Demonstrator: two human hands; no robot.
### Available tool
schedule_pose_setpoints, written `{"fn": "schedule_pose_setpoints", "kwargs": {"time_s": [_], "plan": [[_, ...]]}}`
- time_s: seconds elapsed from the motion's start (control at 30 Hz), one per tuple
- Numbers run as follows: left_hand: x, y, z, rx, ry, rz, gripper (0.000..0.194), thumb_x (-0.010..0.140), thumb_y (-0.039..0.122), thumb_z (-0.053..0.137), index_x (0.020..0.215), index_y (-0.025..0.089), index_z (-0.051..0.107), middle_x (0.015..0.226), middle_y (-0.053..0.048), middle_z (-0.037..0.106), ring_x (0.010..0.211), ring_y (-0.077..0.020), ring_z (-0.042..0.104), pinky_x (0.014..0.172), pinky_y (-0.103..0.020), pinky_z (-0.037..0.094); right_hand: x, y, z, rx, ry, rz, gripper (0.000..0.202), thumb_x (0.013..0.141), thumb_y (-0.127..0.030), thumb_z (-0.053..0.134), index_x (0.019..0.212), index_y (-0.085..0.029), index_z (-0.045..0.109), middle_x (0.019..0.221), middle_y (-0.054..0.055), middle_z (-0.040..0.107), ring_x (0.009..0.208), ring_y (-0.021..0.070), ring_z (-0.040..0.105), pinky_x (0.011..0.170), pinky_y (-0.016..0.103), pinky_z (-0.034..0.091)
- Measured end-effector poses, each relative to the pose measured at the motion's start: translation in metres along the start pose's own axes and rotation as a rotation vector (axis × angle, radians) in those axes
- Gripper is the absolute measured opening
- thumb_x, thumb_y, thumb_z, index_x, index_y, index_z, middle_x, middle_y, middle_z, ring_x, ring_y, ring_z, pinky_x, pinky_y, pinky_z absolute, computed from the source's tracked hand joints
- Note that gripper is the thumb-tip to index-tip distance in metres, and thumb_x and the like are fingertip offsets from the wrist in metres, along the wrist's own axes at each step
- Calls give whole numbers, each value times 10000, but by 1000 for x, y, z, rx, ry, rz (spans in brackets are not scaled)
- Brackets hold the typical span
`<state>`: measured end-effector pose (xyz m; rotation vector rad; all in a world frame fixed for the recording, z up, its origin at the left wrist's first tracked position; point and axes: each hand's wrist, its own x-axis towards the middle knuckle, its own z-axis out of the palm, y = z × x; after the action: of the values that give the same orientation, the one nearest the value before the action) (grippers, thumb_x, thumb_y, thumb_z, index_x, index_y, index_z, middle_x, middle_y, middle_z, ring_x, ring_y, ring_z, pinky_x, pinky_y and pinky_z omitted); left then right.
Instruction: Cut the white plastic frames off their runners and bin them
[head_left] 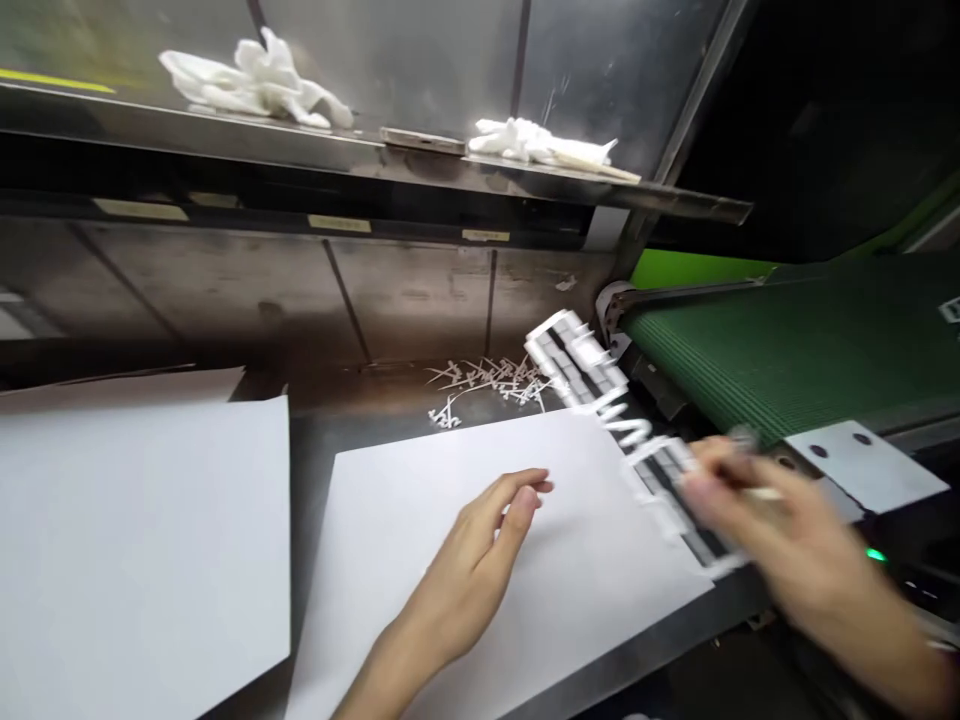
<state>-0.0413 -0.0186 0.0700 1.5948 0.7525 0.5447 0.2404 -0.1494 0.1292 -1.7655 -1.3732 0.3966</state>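
My left hand (480, 560) hovers over a white sheet (420, 510), its fingers loosely bent and the thumb a little apart. Nothing shows between them. At the right, my right hand (780, 530) is smeared by motion, thumb and fingers closed at the near end of a long white plastic part with dark grey strips (589, 360). This part slants across the sheet's right edge, with a zigzag white middle section. Something small and greyish shows among the right fingers, too blurred to name.
White plastic scraps (495, 380) lie behind the sheet. More large white sheets (142, 540) are stacked at left. A metal shelf (300, 150) above bears crumpled white gloves (259, 80) and a phone-like flat object (422, 141). A green conveyor belt (810, 330) runs at right.
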Motion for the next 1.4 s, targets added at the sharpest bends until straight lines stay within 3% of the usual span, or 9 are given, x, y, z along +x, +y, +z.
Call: {"fn": "schedule_pose_setpoints", "kwargs": {"time_s": [0.1,0.2,0.4,0.57,0.73,0.9,1.03,1.17,1.4], "plan": [[3,-9,15,-418,-62,6,589,1180,632,347,1568,282,618,1633,-93,578,1453,-270,593,1288,-440,425,-1,-14,94,284,-302,-36,373,1155,-532,595,913,-247,592,843,11,583,779,228,585,724,322,502],[13,-23,25,-696,3,6,482,1144,535,578,1484,200,644,1557,-139,642,1440,-269,616,1273,-406,445,12,-6,127,415,-439,-46,295,1178,-471,596,1020,-228,649,976,20,623,955,223,609,900,305,501],[23,-28,17,-767,197,-113,373,1117,452,658,1393,216,569,1213,-107,756,1042,-233,777,876,-315,612,43,33,99,853,-303,315,304,1021,-440,832,1211,-232,717,1111,57,659,996,218,605,845,265,563],[23,-26,9,-992,10,-286,460,1177,547,401,1396,171,550,1183,-159,718,1003,-263,745,987,-488,628,76,43,80,1478,-479,878,227,1046,-285,779,923,-190,613,800,-4,546,712,141,578,707,271,619],[30,-28,10,-1096,-25,-305,511,1177,549,348,1452,167,548,1229,-176,690,1033,-278,717,1033,-557,613,92,57,85,1355,-608,852,380,1106,-408,769,851,-183,599,584,-86,296,468,82,302,404,194,409],[34,-32,10,-1077,56,-303,547,1180,560,301,1470,165,545,1204,-171,680,1043,-280,707,989,-518,638,94,72,97,1279,-305,759,158,893,-121,786,885,-176,638,1001,52,590,832,170,587,682,275,608],[35,-35,8,-1123,97,-236,511,1181,515,318,1478,167,545,1203,-171,676,1040,-278,707,973,-507,649,88,74,97,1175,-459,716,54,1017,-229,709,992,-183,722,975,72,559,901,217,587,787,308,635],[35,-36,7,-1121,92,-178,494,1179,480,348,1519,175,537,1237,-177,684,1079,-280,705,979,-481,644,81,69,93,1094,-577,601,328,1163,-446,525,1019,-237,733,909,76,581,839,244,588,773,354,628],[37,-37,4,-1076,109,-166,498,1172,477,370,1534,189,553,1250,-171,704,1101,-279,700,980,-456,631,72,66,91,932,-604,531,227,1061,-393,668,1183,-235,777,1152,111,670,1110,282,623,963,305,612]]}}
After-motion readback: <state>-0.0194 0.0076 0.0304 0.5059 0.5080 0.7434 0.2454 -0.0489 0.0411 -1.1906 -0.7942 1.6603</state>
